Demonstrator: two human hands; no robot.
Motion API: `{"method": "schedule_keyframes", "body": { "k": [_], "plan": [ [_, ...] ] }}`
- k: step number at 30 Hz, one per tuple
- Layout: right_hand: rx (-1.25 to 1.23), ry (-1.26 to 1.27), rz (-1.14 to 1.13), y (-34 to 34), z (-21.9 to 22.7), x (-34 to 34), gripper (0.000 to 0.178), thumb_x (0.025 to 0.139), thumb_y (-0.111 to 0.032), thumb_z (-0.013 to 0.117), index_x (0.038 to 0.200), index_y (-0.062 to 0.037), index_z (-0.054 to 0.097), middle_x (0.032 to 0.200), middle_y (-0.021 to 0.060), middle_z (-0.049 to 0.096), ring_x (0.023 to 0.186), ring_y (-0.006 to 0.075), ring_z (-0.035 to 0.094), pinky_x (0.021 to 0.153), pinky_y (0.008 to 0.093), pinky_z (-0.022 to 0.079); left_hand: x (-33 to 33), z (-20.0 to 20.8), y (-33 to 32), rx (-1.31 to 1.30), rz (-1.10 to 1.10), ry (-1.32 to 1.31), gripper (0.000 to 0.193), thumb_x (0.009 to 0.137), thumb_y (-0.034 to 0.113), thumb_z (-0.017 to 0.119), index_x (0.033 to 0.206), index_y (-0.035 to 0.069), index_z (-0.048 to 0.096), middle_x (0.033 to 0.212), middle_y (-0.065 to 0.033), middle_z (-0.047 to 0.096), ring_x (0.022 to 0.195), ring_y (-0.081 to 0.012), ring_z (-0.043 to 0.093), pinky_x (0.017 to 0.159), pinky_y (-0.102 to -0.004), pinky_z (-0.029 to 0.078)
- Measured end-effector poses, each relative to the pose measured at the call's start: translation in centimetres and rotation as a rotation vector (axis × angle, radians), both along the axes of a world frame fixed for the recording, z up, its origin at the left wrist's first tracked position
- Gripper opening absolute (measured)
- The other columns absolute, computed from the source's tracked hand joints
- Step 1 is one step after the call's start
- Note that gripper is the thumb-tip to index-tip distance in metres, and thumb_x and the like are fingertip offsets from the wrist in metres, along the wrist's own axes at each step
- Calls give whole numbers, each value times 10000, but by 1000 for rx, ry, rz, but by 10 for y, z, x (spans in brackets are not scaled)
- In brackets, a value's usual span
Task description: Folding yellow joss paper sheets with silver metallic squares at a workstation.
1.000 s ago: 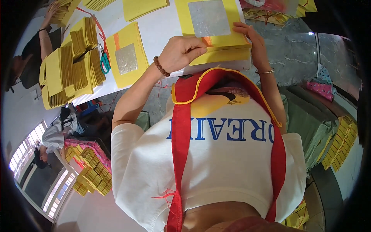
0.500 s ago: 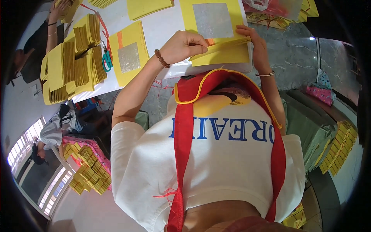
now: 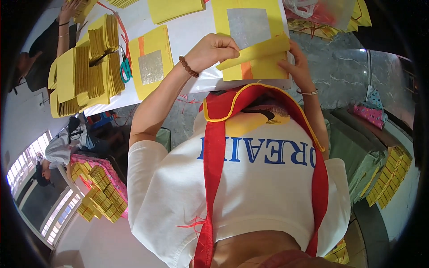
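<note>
At the near edge of the white table, a yellow paper sheet (image 3: 261,50) has its middle folded over into a raised band, with an orange strip showing below it. My left hand (image 3: 213,52) is closed in a pinch on the band's left end. At the right end, my right hand (image 3: 299,64) holds the paper, its fingers behind the band and its thumb on the lower part. Just beyond lies another yellow sheet (image 3: 219,20) bearing a silver square (image 3: 248,27). To the left is a yellow sheet (image 3: 165,43) with a smaller silver square (image 3: 152,68).
Folded yellow paper stacks (image 3: 73,73) stand on the table's left, beside teal-handled scissors (image 3: 126,70) and red string (image 3: 117,22). A co-worker's hand (image 3: 68,11) is at the far left. Green-wrapped bundles (image 3: 353,147) stand right, and yellow bundles (image 3: 105,192) lower left.
The folded band has risen and tilted up at its right end, uncovering the orange strip below. My right hand has shifted slightly, its thumb now over the lower paper. My left hand keeps its pinch.
</note>
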State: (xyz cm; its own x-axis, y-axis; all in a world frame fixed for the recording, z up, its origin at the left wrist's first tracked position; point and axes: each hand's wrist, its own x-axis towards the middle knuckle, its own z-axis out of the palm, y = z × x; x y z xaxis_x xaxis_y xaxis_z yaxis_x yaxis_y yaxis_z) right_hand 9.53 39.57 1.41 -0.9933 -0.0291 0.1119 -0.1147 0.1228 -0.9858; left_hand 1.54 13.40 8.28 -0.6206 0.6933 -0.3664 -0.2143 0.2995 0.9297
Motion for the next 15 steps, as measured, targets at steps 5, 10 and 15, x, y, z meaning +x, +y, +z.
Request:
{"method": "schedule_keyframes", "body": {
  "k": [5, 10, 15],
  "plan": [
    [-29, 84, -64, -1, -13, -2, 250, 802, -28, 607, 1051, -41, 589, 1200, 78, 535, 1114, 186, 486, 953, 301, 364, -1, 18, -9, 151, -145, 442, 368, 762, 194, 669, 1100, 63, 608, 948, -50, 633, 850, -143, 549, 755, -271, 437],
    [-114, -34, -79, -2, -9, -3, 212, 787, -37, 625, 994, -79, 604, 1193, 78, 541, 1124, 208, 482, 944, 310, 373, 0, -8, -12, -302, -174, 1289, 486, 736, 126, 610, 1216, 118, 531, 1164, -104, 554, 1142, -302, 444, 933, -400, 374],
    [458, 366, -94, 0, 22, -8, 262, 728, -104, 676, 982, -135, 619, 1216, 48, 538, 1156, 279, 471, 971, 373, 342, 12, -15, -9, -242, -29, 1362, 441, 708, 9, 536, 1129, 125, 600, 1174, -100, 552, 1040, -303, 508, 879, -374, 414]
  ]
}}
